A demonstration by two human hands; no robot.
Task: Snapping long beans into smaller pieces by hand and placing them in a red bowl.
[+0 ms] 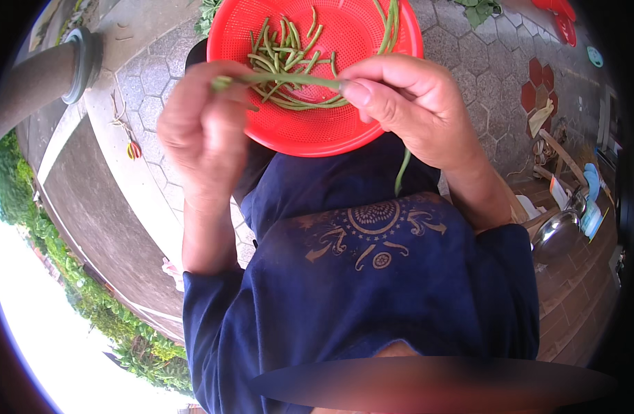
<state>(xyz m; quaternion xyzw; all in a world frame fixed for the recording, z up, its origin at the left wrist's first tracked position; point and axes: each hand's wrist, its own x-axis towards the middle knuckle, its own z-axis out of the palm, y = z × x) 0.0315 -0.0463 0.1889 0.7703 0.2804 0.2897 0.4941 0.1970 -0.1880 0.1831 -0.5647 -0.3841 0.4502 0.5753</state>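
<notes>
A long green bean (291, 78) stretches between my two hands above a red plastic colander. My left hand (205, 121), blurred, grips one end of it. My right hand (415, 106) pinches it between thumb and forefinger, and a green length hangs below that palm. The red colander (317, 139) rests at my lap. Many short bean pieces (283, 49) lie inside it at the left, with whole long beans (392, 28) along its right side and lower wall. What the left fingertips cover is hidden.
Scissors with red and yellow handles (133, 150) lie on the paving at the left, near a round post (42, 83). Leafy greens (480, 10) are beyond the colander. At the right are a metal bowl (557, 233) and pieces of wood (562, 155).
</notes>
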